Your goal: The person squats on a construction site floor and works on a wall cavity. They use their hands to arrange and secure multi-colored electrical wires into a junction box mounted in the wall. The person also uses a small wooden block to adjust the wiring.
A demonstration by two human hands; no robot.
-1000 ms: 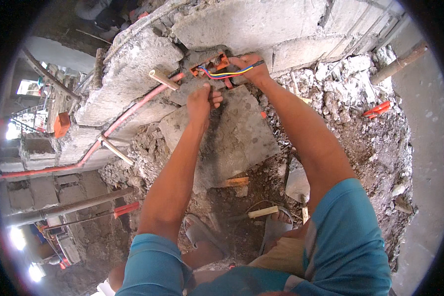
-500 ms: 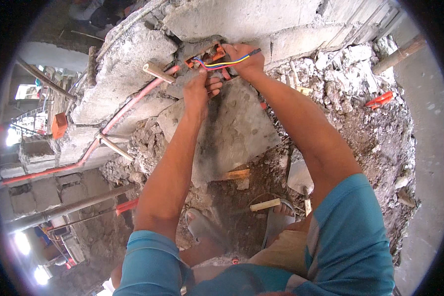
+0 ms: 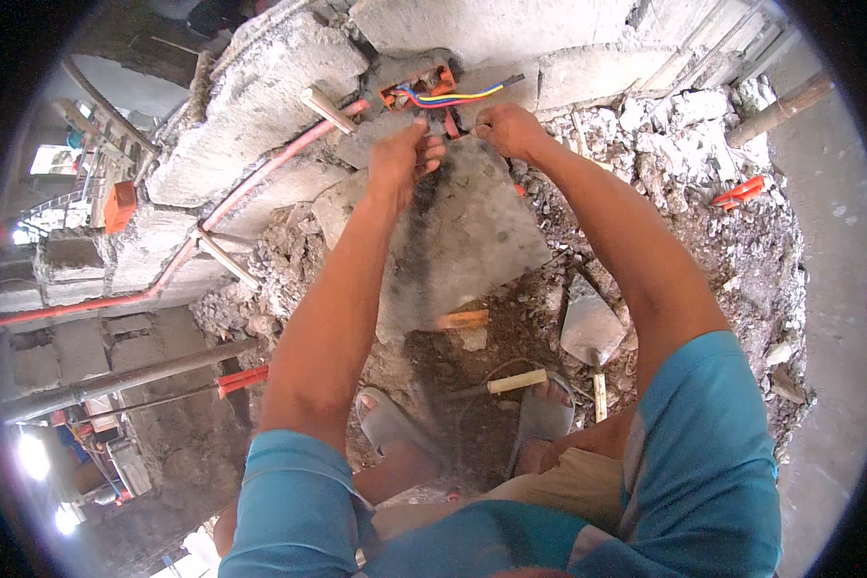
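An orange electrical box [image 3: 446,76] is set in a broken-out hollow of the concrete wall. From it a bundle of red, blue and yellow wires [image 3: 462,95] reaches right, ending in a dark tip. Just below the box, my left hand [image 3: 405,162] has thumb and forefinger pinched, the other fingers loosely curled. My right hand [image 3: 512,130] is closed below the wires' dark tip, apart from them. What either hand's fingertips hold, if anything, is too small to make out. A short orange-red piece [image 3: 451,123] shows below the box, between my hands.
Orange conduit [image 3: 279,159] runs down-left along the wall, with wooden sticks [image 3: 326,108] against it. A grey slab [image 3: 472,231] leans below my hands. A trowel [image 3: 592,328] and a wooden handle [image 3: 516,381] lie near my sandals. Rubble and orange pipe pieces [image 3: 739,193] are at right.
My right hand has come away from the box and wires, moving right and down. My left hand has dropped slightly below the wires. The box and wires now show more fully.
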